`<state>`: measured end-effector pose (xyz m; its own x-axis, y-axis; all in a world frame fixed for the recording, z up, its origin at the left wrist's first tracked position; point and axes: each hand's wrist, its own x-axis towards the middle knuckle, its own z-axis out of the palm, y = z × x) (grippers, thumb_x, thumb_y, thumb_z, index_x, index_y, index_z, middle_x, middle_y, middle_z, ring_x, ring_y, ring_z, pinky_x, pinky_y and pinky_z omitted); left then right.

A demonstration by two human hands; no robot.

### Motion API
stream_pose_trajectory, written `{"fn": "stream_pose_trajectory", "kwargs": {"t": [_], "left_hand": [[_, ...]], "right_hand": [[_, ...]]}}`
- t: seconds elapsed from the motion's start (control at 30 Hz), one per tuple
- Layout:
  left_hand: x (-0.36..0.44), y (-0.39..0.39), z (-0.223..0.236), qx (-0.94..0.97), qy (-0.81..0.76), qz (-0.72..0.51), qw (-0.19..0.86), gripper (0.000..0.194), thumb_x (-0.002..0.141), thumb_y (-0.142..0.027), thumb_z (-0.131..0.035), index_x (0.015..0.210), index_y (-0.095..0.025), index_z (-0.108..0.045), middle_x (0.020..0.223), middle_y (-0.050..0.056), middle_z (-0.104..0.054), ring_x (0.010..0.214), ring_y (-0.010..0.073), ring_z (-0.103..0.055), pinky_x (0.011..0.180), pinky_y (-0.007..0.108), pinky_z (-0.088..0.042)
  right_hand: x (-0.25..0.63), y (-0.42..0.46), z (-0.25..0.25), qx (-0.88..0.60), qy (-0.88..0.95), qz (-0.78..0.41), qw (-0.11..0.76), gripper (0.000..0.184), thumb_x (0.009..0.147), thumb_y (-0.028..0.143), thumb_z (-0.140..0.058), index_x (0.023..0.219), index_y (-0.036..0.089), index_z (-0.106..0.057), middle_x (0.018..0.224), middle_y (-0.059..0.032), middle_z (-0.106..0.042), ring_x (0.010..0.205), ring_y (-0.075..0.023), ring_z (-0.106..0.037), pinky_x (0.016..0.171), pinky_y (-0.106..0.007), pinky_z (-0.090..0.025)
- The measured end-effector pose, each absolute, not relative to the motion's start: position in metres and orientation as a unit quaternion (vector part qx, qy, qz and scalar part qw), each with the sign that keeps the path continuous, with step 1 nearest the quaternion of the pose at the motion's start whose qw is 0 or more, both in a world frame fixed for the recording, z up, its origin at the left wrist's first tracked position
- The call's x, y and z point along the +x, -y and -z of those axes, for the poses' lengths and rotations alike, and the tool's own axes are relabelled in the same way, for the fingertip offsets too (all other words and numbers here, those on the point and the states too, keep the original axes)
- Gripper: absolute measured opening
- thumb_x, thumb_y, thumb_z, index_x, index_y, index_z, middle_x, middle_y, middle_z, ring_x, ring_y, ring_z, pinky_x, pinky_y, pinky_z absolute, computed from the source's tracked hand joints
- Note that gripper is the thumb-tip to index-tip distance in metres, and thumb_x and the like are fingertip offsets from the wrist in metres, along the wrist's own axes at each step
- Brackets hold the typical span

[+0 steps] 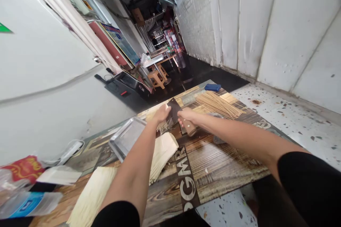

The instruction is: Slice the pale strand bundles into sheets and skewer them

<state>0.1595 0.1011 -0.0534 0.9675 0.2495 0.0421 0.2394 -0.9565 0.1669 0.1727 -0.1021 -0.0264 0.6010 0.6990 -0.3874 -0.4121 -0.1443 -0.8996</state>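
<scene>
My right hand (185, 115) is wrapped round the wooden handle (190, 129) of a cleaver. Its dark, broad blade (174, 109) stands over the table beside my left hand (161, 114). The left fingers are curled on a pale stack that looks like tofu skin (149, 115), partly hidden by the hand, with the thumb close to the blade. Thin pale shreds (163, 126) lie just below that hand. Nearer to me rest two more pale piles cut into strips, one (163, 147) by the left forearm and another (92, 195) partly behind it.
A metal tray (114, 142) lies left of my left arm. Bamboo skewers (217, 104) and a blue box (212, 87) are at the far right of the wood-patterned table (221, 170). A plastic bottle (32, 204), a red packet (22, 170) and a power strip (70, 150) sit at left.
</scene>
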Motion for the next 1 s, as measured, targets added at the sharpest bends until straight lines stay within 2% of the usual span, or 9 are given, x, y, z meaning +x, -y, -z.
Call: {"fn": "stream_pose_trajectory", "kwargs": {"t": [0.1, 0.2, 0.27, 0.3, 0.4, 0.53, 0.67, 0.8, 1.0], "left_hand": [[0.165, -0.102, 0.051, 0.985, -0.158, -0.004, 0.072, 0.060, 0.092, -0.051, -0.029, 0.128, -0.007, -0.048, 0.135, 0.022, -0.051, 0.127, 0.0308, -0.047, 0.104, 0.046, -0.034], [0.150, -0.090, 0.036, 0.980, -0.190, -0.040, 0.050, 0.068, 0.091, -0.055, -0.028, 0.143, -0.010, -0.031, 0.151, 0.022, -0.026, 0.141, 0.0338, -0.022, 0.111, 0.056, -0.014], [0.122, -0.073, 0.027, 0.979, -0.189, -0.074, 0.030, 0.072, 0.091, -0.059, -0.023, 0.147, -0.013, -0.021, 0.156, 0.018, -0.011, 0.144, 0.0311, -0.007, 0.113, 0.055, -0.005], [0.103, -0.063, 0.025, 0.981, -0.177, -0.083, 0.018, 0.076, 0.089, -0.063, -0.023, 0.148, -0.014, -0.019, 0.157, 0.017, -0.009, 0.145, 0.0304, -0.005, 0.113, 0.053, -0.006], [0.041, -0.034, 0.030, 0.995, -0.092, -0.021, -0.008, 0.098, 0.077, -0.076, -0.036, 0.149, -0.012, -0.016, 0.156, 0.017, -0.010, 0.144, 0.0313, -0.008, 0.115, 0.048, -0.012], [-0.005, -0.018, 0.044, 0.995, -0.081, 0.029, -0.060, 0.112, 0.066, -0.077, -0.052, 0.148, -0.009, -0.017, 0.154, 0.020, -0.020, 0.143, 0.0333, -0.015, 0.115, 0.049, -0.010], [0.000, -0.021, 0.041, 0.990, -0.083, 0.065, -0.099, 0.103, 0.061, -0.065, -0.063, 0.141, -0.010, -0.032, 0.144, 0.022, -0.039, 0.137, 0.0351, -0.030, 0.114, 0.055, -0.001], [0.002, -0.014, 0.032, 0.995, -0.013, 0.037, -0.095, 0.086, 0.059, -0.052, -0.068, 0.132, -0.014, -0.045, 0.130, 0.017, -0.055, 0.126, 0.0353, -0.044, 0.113, 0.056, 0.001], [-0.009, 0.011, 0.040, 0.998, 0.060, 0.008, -0.011, 0.097, 0.066, -0.050, -0.066, 0.147, -0.019, -0.022, 0.144, 0.014, -0.042, 0.134, 0.0337, -0.036, 0.114, 0.056, -0.003]], "right_hand": [[0.176, 0.151, 0.019, -0.639, 0.103, -0.415, 0.640, 0.019, 0.087, 0.008, -0.041, 0.070, 0.018, -0.041, 0.043, 0.0050, -0.047, 0.034, -0.0077, -0.043, 0.035, -0.019, -0.040], [0.167, 0.206, 0.013, -0.649, 0.106, -0.393, 0.643, 0.018, 0.086, 0.010, -0.041, 0.071, 0.019, -0.039, 0.046, 0.0053, -0.048, 0.034, -0.0079, -0.043, 0.032, -0.019, -0.038], [0.154, 0.236, 0.015, -0.637, 0.112, -0.391, 0.654, 0.019, 0.086, 0.012, -0.041, 0.070, 0.020, -0.039, 0.048, 0.0052, -0.048, 0.034, -0.0078, -0.042, 0.031, -0.019, -0.039], [0.146, 0.247, 0.018, -0.628, 0.112, -0.394, 0.661, 0.019, 0.086, 0.013, -0.042, 0.069, 0.020, -0.039, 0.049, 0.0051, -0.048, 0.034, -0.0078, -0.042, 0.031, -0.020, -0.039], [0.119, 0.265, 0.032, -0.601, 0.103, -0.403, 0.683, 0.019, 0.086, 0.017, -0.044, 0.068, 0.020, -0.039, 0.051, 0.0054, -0.049, 0.034, -0.0076, -0.042, 0.031, -0.020, -0.040], [0.091, 0.268, 0.055, -0.573, 0.114, -0.424, 0.692, 0.018, 0.086, 0.021, -0.045, 0.068, 0.020, -0.040, 0.050, 0.0063, -0.049, 0.033, -0.0075, -0.042, 0.031, -0.020, -0.040], [0.072, 0.271, 0.066, -0.558, 0.137, -0.429, 0.697, 0.018, 0.084, 0.025, -0.047, 0.069, 0.020, -0.039, 0.049, 0.0072, -0.049, 0.033, -0.0074, -0.042, 0.031, -0.020, -0.040], [0.058, 0.280, 0.068, -0.561, 0.144, -0.404, 0.709, 0.015, 0.083, 0.026, -0.048, 0.072, 0.021, -0.038, 0.053, 0.0083, -0.051, 0.034, -0.0073, -0.044, 0.031, -0.021, -0.042], [0.033, 0.292, 0.077, -0.572, 0.137, -0.398, 0.704, 0.012, 0.083, 0.026, -0.046, 0.076, 0.022, -0.037, 0.055, 0.0096, -0.050, 0.033, -0.0077, -0.045, 0.031, -0.021, -0.041]]}}
